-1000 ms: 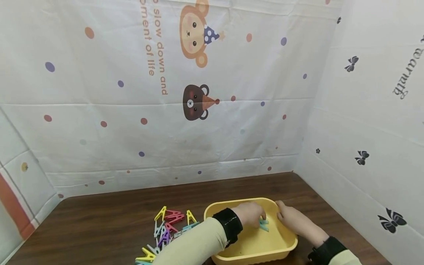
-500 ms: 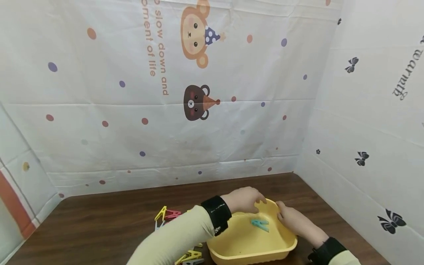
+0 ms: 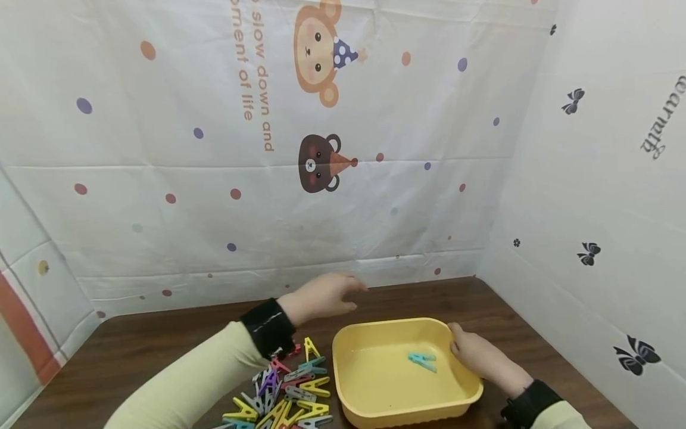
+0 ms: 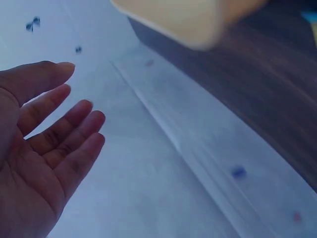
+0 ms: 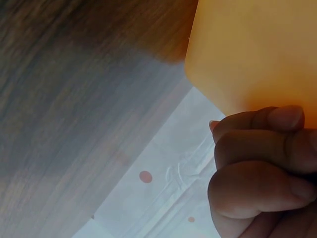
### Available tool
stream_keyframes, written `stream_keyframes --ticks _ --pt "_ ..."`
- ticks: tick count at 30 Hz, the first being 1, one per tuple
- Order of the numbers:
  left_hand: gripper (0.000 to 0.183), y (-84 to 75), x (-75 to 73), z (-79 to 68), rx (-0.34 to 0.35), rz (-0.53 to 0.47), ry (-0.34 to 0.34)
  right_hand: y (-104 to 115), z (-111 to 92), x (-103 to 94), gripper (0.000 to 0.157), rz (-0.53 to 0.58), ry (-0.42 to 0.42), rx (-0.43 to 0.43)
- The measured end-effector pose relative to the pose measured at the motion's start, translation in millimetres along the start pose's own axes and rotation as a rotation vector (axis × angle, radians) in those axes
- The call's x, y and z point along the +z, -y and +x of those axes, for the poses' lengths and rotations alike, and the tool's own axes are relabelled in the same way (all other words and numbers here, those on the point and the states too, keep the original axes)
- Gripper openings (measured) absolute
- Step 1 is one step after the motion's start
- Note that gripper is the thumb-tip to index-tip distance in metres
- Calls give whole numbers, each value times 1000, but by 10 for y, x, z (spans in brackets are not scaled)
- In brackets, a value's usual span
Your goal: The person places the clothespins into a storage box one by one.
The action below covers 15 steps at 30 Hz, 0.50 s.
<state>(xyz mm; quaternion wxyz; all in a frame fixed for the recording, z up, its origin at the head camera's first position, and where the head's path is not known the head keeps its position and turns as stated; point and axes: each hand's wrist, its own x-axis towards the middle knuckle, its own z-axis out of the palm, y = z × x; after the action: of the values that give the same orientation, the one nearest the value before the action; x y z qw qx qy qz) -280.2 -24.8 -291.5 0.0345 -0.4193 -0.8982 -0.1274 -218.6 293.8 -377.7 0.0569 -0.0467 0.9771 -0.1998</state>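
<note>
- A left hand (image 3: 324, 296) hangs in the air beyond a heap of clothespins (image 3: 300, 393), its palm bare and fingers loosely extended, holding nothing.
- The heap lies back toward the person from that hand, partly behind the left forearm; nearest its fingers is a yellow clothespin (image 3: 308, 342) at the far edge, legs spread toward the person.
- Across from the heap, a teal clothespin (image 3: 423, 360) lies alone on the floor of a yellow basin (image 3: 386, 387), its long axis running mainly left to right, slightly slanted. The right hand is the nearer to it.
- That right hand (image 3: 482, 357) grips the basin at its right far corner, fingers curled against the outer wall.
- Heap and basin sit side by side on a dark wood-grain counter (image 3: 161, 357), just apart.
- Behind, a white dotted sheet (image 3: 134, 238) shows a cartoon monkey (image 3: 316, 37) and bear (image 3: 311, 173) turned sideways; a bow-printed sheet (image 3: 563, 190) closes the right side.
</note>
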Motion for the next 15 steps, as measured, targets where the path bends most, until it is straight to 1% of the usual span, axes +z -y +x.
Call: stream_keyframes --ticks 4,9,12,14,15 --pt "35 287 -16 -257 -117 -31 -16 6 7 -5 51 1 21 4" --pt "33 564 4 -548 -236 -41 3 4 11 -7 52 10 31 3" --pt "34 700 17 -662 -290 -41 34 -9 18 -9 50 -1 19 -6" --pt "35 773 17 -721 -328 -69 52 -17 18 -10 50 2 16 -8" --pt "35 815 24 -751 -336 -71 56 -17 20 -10 49 2 14 -9"
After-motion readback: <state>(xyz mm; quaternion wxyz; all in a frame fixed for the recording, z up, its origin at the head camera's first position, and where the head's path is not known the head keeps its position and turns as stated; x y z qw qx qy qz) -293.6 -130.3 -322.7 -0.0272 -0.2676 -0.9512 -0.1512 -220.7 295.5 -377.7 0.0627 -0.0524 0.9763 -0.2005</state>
